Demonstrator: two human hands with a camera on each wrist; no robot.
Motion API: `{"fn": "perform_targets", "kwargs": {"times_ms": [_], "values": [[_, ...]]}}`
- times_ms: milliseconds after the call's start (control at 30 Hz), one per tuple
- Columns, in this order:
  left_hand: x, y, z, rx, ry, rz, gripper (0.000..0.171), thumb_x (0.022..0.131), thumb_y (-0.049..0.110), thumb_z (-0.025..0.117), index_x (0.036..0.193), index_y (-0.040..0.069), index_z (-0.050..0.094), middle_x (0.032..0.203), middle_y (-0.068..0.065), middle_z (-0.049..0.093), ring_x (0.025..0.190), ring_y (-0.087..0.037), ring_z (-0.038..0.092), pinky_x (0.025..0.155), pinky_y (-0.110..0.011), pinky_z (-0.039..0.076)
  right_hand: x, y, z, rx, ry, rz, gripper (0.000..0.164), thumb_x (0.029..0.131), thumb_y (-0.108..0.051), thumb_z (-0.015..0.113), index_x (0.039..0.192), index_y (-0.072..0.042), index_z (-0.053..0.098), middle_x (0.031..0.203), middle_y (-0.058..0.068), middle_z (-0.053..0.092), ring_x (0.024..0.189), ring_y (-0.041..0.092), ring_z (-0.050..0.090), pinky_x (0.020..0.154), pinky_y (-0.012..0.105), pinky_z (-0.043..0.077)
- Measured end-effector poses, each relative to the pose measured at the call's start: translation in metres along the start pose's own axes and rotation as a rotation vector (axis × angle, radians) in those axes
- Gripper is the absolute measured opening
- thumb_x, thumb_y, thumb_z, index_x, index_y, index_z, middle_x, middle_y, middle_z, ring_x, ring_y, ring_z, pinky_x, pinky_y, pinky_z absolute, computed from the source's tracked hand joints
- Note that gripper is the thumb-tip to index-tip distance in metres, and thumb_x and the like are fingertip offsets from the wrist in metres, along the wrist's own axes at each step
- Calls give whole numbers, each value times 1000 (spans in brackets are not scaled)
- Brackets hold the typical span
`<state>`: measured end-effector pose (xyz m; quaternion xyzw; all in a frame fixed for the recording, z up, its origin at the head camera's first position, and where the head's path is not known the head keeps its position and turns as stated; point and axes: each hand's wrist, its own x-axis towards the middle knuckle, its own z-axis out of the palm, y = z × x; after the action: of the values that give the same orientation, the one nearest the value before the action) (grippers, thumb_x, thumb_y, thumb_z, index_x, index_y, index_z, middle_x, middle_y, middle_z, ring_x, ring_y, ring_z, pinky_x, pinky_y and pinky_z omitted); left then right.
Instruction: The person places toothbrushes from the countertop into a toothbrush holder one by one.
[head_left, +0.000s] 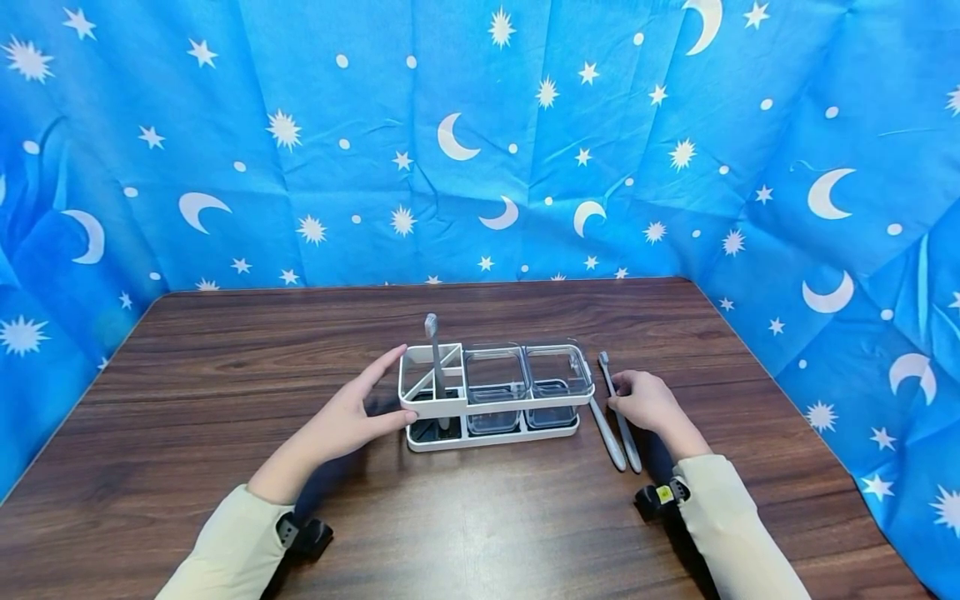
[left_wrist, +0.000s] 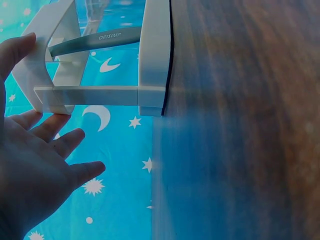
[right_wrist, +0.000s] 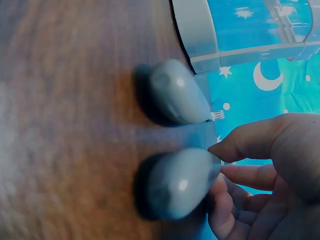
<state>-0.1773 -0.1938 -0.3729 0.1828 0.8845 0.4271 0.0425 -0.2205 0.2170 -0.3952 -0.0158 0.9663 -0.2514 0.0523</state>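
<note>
Beside one rack [head_left: 437,409], right fingers [right_wrist: 252,175] pinch one of two loose toothbrushes [head_left: 628,443]; left fingers [left_wrist: 53,126] grip the rack.

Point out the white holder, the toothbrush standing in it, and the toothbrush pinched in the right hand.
White holder [head_left: 467,407]: head view, front of its upper rim.
Standing toothbrush [head_left: 437,365]: head view, its upper shaft.
Pinched toothbrush [head_left: 626,431]: head view, lower part of its grey handle.

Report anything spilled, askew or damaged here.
No spill or damage shows. Mildly odd: two toothbrushes are outside the holder, to its right, while a third leans inside it. The right hand pinches the outer one, so this may be work underway.
</note>
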Motion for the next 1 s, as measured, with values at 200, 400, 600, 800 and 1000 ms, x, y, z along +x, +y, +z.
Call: {"fn": "perform_targets", "kwargs": {"times_ms": [200,400,600,800,1000], "values": [[0,-1,0,-7,-1,0,79,78,50,63,139,44,13,149,-1,17,135,-31,18,99,-62,23,0,2,-6,42,1,2,37,79,-10,56,114,3,56,97,17,62,81,23,58,66,34,49],[0,0,0,9,2,3,80,78,50,63,140,43,13,149,-2,18,135,-32,19,99,-61,23,-4,-3,-24,68,16,0,40,82,-10,51,119,4,52,100,21,62,82,26,60,64,35,48],[0,2,-1,-3,0,0,81,77,50,63,141,40,14,149,-2,17,135,-32,18,99,-61,24,-6,-17,-49,84,48,-36,41,84,-10,50,123,2,49,93,18,62,73,22,58,59,32,46],[-1,2,-1,-12,2,1,80,77,50,63,139,44,13,149,-2,17,135,-31,18,99,-61,24,-7,-37,-70,110,93,-88,41,84,-13,52,123,0,49,90,16,63,73,21,59,62,31,46],[-1,1,0,-24,-1,10,79,78,48,63,139,44,13,149,-1,16,135,-30,17,99,-61,24,-8,-62,-85,162,148,-154,41,83,-12,54,123,-2,49,88,16,64,73,22,59,61,30,47]]}}
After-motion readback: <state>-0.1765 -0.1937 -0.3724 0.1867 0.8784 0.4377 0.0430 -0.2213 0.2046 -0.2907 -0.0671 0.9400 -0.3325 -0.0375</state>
